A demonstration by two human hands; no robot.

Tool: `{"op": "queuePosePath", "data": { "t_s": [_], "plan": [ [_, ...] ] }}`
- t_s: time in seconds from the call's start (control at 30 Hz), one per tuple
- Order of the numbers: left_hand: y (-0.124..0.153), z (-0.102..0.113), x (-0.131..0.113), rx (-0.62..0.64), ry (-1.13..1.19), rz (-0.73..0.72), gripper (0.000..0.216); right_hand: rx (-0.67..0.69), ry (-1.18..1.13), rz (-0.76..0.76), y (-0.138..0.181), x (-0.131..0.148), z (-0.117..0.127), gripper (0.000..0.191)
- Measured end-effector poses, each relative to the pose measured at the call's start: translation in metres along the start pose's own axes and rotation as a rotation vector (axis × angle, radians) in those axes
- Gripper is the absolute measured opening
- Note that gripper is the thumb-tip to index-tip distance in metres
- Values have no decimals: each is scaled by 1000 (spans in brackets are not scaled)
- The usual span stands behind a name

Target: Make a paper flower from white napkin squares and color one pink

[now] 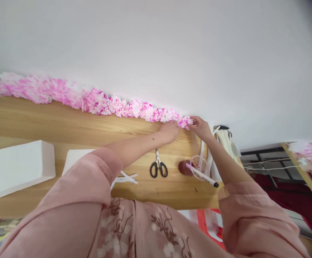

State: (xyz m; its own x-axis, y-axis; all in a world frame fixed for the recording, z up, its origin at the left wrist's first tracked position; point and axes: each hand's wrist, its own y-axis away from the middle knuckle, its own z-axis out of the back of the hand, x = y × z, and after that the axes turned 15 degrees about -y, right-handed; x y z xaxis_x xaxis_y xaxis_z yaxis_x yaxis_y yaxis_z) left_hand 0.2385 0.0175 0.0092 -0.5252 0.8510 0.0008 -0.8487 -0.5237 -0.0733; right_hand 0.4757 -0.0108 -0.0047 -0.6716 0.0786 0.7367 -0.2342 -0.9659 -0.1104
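Observation:
A long row of fluffy pink-and-white flowers [96, 102], apparently crepe paper, lies along the wall side of the wooden table. At its right end, my right hand [200, 128] has thumb and fingers closed around the edge of the last flower [185, 122]. My left hand [170, 131] is beside the same flower, back of the hand up, with its fingers curled in against the blossom; the fingertips are partly hidden. Black-handled scissors [158, 165] lie below my left forearm, blades pointing toward the wall.
A dark red cup [185, 167] stands right of the scissors, with a white marker [204, 177] across it. White strips [125, 177] and a white foam block [18, 165] are on the left. Pale bundled strips [224, 143] hang at the right edge, beside a black metal frame [272, 166].

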Motion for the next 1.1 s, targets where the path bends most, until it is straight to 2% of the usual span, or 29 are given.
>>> {"op": "queuePosePath", "data": {
  "t_s": [0.17,0.3,0.5,0.77,0.9,1.0,1.1],
  "plan": [
    [-5,-8,4,-11,-5,18,39,-14,50,7,0,8,-8,39],
    [0,-6,5,-6,-9,32,40,21,53,13,-1,11,-10,37],
    [8,3,1,2,-6,42,41,53,25,29,-1,12,-11,37],
    [18,26,1,6,15,-83,33,37,13,28,-2,7,-11,46],
    [22,27,8,-33,-23,20,35,102,29,48,-3,9,-9,43],
    [25,22,10,-67,-55,121,34,137,47,36,-4,10,-9,41],
    [27,15,11,-62,-71,155,33,149,49,32,-4,12,-9,41]
  ]
}}
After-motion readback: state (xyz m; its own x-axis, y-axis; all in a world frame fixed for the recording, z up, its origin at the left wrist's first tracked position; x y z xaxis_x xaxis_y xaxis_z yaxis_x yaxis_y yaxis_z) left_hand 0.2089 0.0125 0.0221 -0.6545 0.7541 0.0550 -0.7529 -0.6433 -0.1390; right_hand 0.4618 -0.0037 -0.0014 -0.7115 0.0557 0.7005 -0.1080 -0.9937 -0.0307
